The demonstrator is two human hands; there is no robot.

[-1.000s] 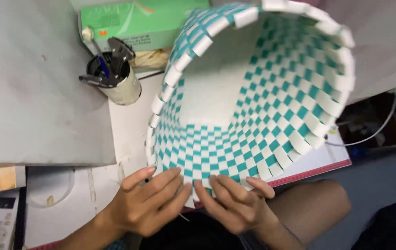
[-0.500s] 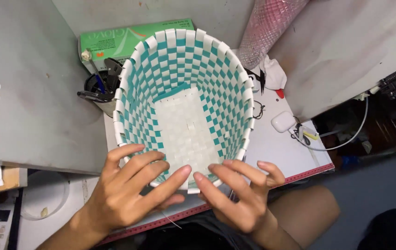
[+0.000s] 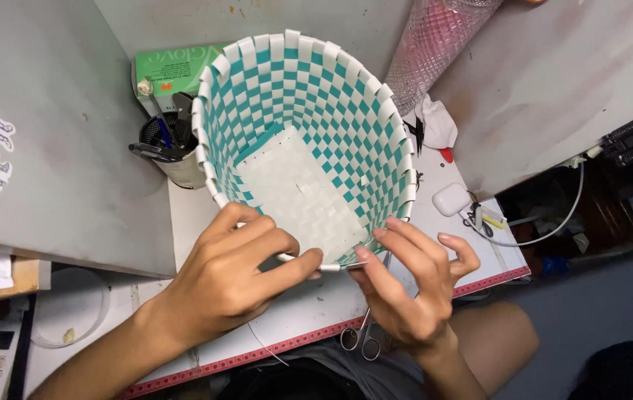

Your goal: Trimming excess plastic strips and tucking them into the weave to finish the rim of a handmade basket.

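A woven basket (image 3: 316, 126) of teal and white strips stands upright on the white table (image 3: 316, 311), its mouth facing me and its white rectangular base showing inside. My left hand (image 3: 239, 270) grips the near rim from the left, thumb and fingers pinching a white strip. My right hand (image 3: 405, 285) holds the near rim from the right, its fingertips meeting the left hand's at the same strip. Under the right hand lie metal scissors (image 3: 361, 339).
A cup of pens and tools (image 3: 172, 152) and a green box (image 3: 168, 67) stand behind the basket at the left. A pink mesh roll (image 3: 435, 41), a white cloth (image 3: 435, 122), a white earbud case (image 3: 451, 198) and cables lie to the right. Grey walls close both sides.
The basket has swung from lying tilted with its mouth to the right into an upright stand facing me. Both hands moved from its outer side onto the near rim.
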